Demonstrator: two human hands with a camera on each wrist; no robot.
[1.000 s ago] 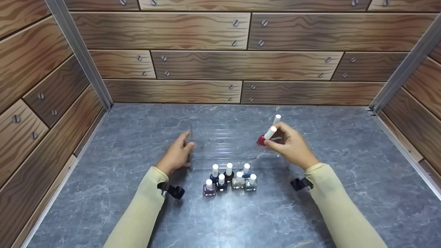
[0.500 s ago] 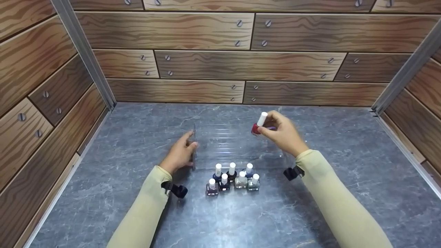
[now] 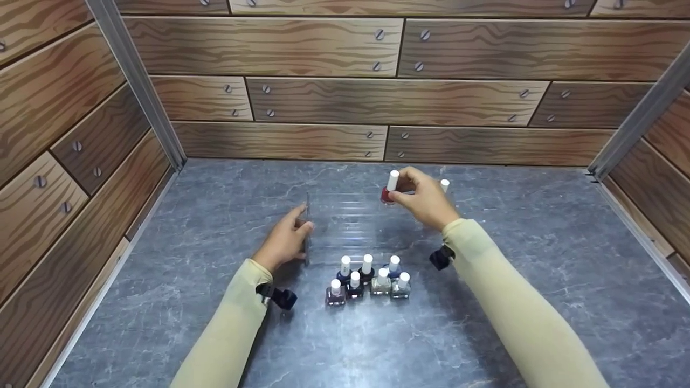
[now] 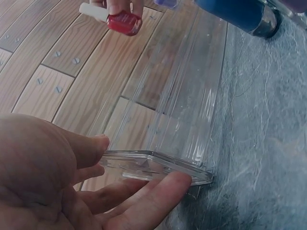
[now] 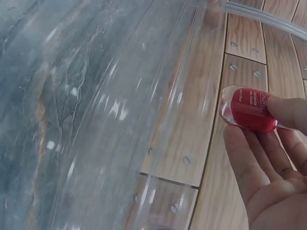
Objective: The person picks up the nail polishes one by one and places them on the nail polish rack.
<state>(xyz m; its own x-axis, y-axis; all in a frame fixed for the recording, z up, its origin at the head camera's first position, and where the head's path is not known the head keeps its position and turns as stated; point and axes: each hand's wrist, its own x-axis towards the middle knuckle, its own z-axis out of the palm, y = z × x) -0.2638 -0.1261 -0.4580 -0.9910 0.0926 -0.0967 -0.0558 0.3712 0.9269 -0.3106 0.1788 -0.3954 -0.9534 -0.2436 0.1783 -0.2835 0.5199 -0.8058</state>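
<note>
A bottle of red nail polish [image 3: 386, 195] with a white cap is pinched between the thumb and fingers of my right hand [image 3: 423, 198], held above the back part of a clear plastic stepped rack [image 3: 345, 226]. In the right wrist view the red bottle [image 5: 252, 109] lies across my fingertips, its base toward the rack. My left hand [image 3: 283, 240] grips the rack's left end panel; in the left wrist view thumb and fingers curl round that panel [image 4: 153, 163]. Another white cap [image 3: 444, 185] shows behind my right hand, its bottle hidden in the head view.
Several nail polish bottles with white caps, among them a clear glittery one [image 3: 380, 285] and a dark one [image 3: 335, 295], stand in two rows right in front of the rack. Wood-patterned walls [image 3: 323, 99] enclose the grey marbled table [image 3: 226, 188] at the back and sides.
My right hand has moved left and back with the red bottle, over the rack, uncovering the white cap at the right. My left hand keeps its hold on the rack's end.
</note>
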